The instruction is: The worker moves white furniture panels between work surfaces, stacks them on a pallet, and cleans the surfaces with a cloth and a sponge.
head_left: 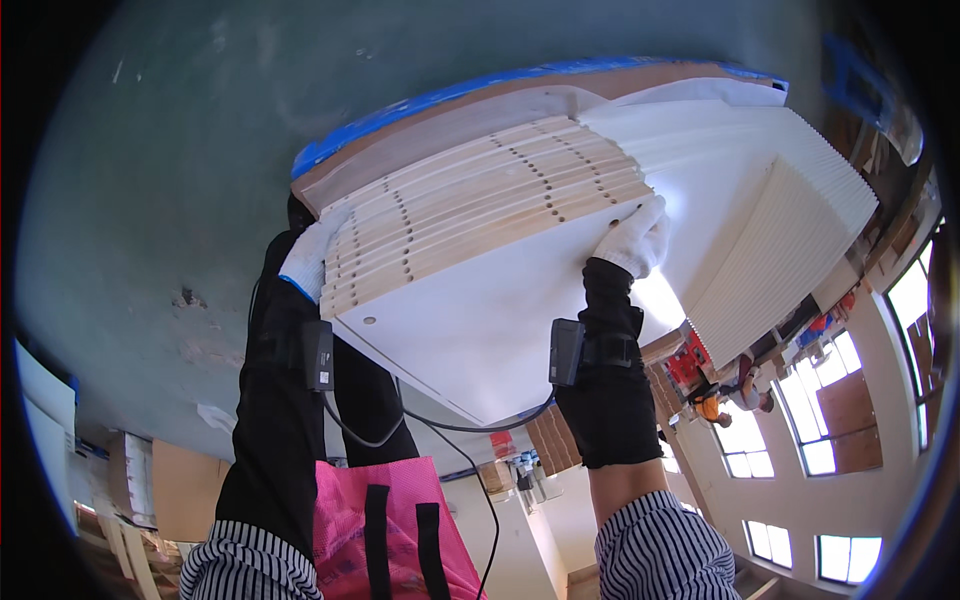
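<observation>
I hold a stack of white-faced wooden panels (470, 300) with drilled edges, tilted up in front of me. My left hand (312, 256), in a white glove, grips the stack's left end. Wearing a white glove too, my right hand (636, 238) grips the right end of the same stack. Black sleeves cover both forearms, each with a small black device strapped at the wrist. Behind my right hand lies a larger pile of white panels (800, 220) stacked on edge.
A brown board with a blue edge (420, 105) lies beyond the panels on a grey-green floor (180, 150). A pink mesh vest (390, 520) shows below. At right are windows (830, 420), a person in orange (712, 408) and red equipment.
</observation>
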Demonstrator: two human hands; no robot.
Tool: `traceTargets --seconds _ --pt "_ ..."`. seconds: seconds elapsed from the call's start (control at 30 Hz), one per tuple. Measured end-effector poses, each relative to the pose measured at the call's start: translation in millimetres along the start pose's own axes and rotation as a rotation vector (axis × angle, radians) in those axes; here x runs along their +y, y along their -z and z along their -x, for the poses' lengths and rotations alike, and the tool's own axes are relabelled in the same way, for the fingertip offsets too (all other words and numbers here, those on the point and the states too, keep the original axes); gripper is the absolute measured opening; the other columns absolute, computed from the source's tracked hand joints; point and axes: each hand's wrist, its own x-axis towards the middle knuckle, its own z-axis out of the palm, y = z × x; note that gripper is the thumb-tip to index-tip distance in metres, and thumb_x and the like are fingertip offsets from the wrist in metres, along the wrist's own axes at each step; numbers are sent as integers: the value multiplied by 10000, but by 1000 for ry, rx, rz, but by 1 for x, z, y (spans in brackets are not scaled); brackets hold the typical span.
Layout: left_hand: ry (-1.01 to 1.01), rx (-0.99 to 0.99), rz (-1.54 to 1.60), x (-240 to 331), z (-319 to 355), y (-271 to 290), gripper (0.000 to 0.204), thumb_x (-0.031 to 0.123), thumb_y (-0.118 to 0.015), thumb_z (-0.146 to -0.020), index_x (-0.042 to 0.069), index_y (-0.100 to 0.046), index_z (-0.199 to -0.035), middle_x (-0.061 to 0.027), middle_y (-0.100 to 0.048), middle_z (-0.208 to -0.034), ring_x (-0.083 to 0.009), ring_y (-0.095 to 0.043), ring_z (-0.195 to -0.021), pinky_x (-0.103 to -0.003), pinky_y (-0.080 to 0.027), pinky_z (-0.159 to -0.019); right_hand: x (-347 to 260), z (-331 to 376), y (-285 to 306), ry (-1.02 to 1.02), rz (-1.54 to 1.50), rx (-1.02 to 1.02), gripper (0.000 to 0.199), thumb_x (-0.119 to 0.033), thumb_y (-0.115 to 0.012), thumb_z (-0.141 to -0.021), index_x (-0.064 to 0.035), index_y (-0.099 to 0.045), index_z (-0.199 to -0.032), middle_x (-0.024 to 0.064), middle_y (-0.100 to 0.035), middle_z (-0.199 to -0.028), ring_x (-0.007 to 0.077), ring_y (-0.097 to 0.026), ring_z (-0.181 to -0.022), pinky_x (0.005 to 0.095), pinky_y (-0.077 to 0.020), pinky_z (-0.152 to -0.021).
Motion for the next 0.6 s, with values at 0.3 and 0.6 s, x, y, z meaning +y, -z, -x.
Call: traceTargets --seconds 0.3,0.6 --pt "119 26 28 14 14 -12 477 341 -502 -954 5 -481 -1292 -139 -611 -1182 -184 -651 -954 -305 -552 -757 20 -4 -5 306 146 -2 312 -262 -404 -934 -27 -587 -841 168 -540 -787 342 -517 -766 419 -415 -678" --pt "-100 -80 426 -42 104 -30 839 657 -229 -917 -19 -289 -1410 -174 -412 -1402 -287 -410 -1285 -400 -316 -1069 13 -14 16 225 120 -4 404 -342 -392 -939 -18 -626 -997 219 -633 -896 382 -602 -803 443 -463 -746"
